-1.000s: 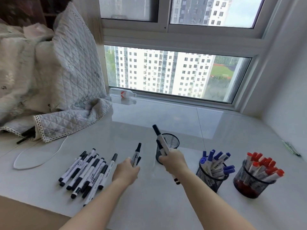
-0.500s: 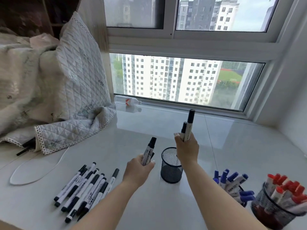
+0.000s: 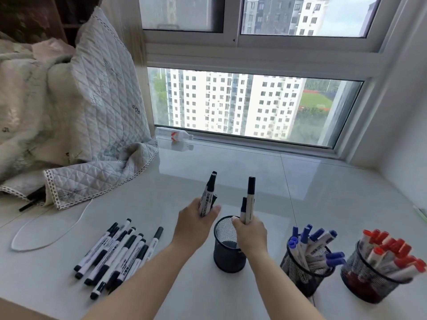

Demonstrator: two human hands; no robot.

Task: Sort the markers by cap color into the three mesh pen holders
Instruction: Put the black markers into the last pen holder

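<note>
My left hand (image 3: 195, 224) grips a few black-capped markers (image 3: 208, 195) upright, just left of the black mesh holder (image 3: 227, 255). My right hand (image 3: 250, 234) grips two black-capped markers (image 3: 248, 202) upright, right above that holder's rim. Several more black-capped markers (image 3: 115, 252) lie in a loose pile on the white counter to the left. A second mesh holder (image 3: 302, 271) is full of blue-capped markers. The third holder (image 3: 367, 282) at the far right is full of red-capped markers.
A quilted blanket (image 3: 92, 125) is heaped at the back left, with a white cord (image 3: 53, 234) looping out from under it. A small bottle (image 3: 173, 135) lies by the window sill. A wall closes the right side.
Both hands have come closer together over the black holder. My right hand has lowered its two markers toward the rim, and my left hand has moved right with its markers.
</note>
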